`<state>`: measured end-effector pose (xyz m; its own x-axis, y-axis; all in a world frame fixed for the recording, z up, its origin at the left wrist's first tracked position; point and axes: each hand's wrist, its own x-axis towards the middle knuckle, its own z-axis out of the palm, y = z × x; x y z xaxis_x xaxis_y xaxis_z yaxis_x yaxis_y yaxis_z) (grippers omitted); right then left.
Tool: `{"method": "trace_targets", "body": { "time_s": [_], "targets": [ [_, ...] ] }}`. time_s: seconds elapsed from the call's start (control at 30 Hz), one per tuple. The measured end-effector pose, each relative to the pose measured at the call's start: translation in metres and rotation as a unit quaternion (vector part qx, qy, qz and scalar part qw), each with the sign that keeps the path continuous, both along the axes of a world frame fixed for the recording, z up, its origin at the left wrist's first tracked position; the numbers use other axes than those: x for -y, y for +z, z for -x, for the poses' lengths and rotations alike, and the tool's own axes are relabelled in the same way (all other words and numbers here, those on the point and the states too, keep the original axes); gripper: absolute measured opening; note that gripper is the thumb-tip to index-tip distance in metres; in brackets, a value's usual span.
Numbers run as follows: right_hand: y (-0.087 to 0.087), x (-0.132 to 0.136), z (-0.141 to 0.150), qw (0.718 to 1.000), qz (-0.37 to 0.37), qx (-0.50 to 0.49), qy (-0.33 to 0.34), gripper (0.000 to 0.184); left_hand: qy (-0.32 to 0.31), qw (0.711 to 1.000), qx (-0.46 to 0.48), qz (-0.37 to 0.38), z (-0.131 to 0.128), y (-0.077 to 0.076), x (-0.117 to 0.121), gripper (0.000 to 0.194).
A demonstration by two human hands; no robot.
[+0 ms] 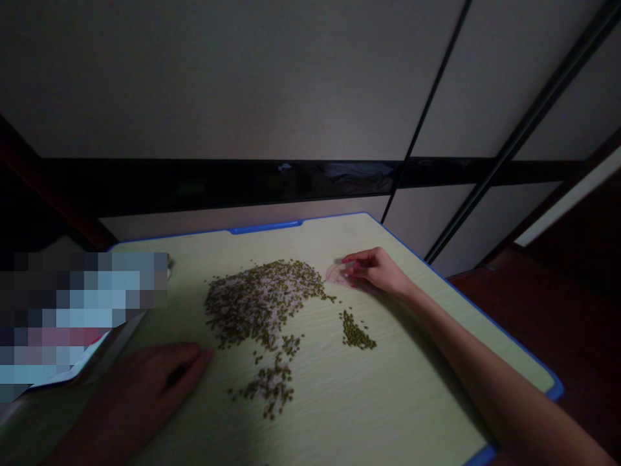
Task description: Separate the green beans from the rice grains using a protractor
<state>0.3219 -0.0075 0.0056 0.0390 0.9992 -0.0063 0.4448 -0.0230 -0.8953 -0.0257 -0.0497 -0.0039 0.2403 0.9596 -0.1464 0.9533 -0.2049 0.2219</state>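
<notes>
My right hand (376,270) pinches a clear plastic protractor (337,274) with pink markings, held low at the table's surface. To its left a wide heap of green mung beans mixed with pale grains (264,294) spreads out, a thinner tail of it trailing toward me. Just below the protractor lies a small separate pile of green beans (357,331). My left hand (150,382) rests near the heap's lower left side, fingers curled and thumb close against the index finger. Nothing shows in it.
The pale folding table (412,388) has a blue rim and a blue handle (266,227) at its far edge. A blurred-out object (82,317) sits at the left. Behind the table stand cabinet doors (218,84) with a dark glossy band.
</notes>
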Motion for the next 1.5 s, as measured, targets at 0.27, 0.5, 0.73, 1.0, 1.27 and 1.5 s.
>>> {"method": "trace_targets", "body": {
  "time_s": [0.27,0.5,0.73,1.0,1.27,1.5],
  "targets": [
    [-0.005,-0.0038,0.0041,1.0,-0.002,-0.014,0.0,0.037,0.009,1.0,-0.003,-0.006,-0.0018,0.0033,0.0023,0.052],
    [-0.0008,-0.0009,0.0019,1.0,0.003,-0.018,0.023,0.034,0.012,1.0,-0.011,-0.004,0.0004,0.0013,0.0018,0.052],
    [-0.0007,-0.0003,0.0002,0.998,-0.007,-0.01,0.055,0.035,0.003,1.0,0.007,-0.013,0.003,-0.0015,0.0012,0.051],
    [-0.0022,-0.0004,0.0044,0.999,0.003,-0.012,0.043,0.033,0.007,1.0,0.002,-0.026,0.0032,-0.0042,-0.0016,0.051],
    [-0.0008,0.0006,0.0043,0.998,-0.016,0.001,0.064,0.032,0.001,0.999,0.011,-0.043,0.0037,-0.0013,0.0018,0.047],
    [-0.0003,0.0015,0.0067,0.998,-0.012,0.003,0.058,0.033,-0.004,0.999,0.019,-0.049,0.0018,0.0013,0.0019,0.046]
  ]
}}
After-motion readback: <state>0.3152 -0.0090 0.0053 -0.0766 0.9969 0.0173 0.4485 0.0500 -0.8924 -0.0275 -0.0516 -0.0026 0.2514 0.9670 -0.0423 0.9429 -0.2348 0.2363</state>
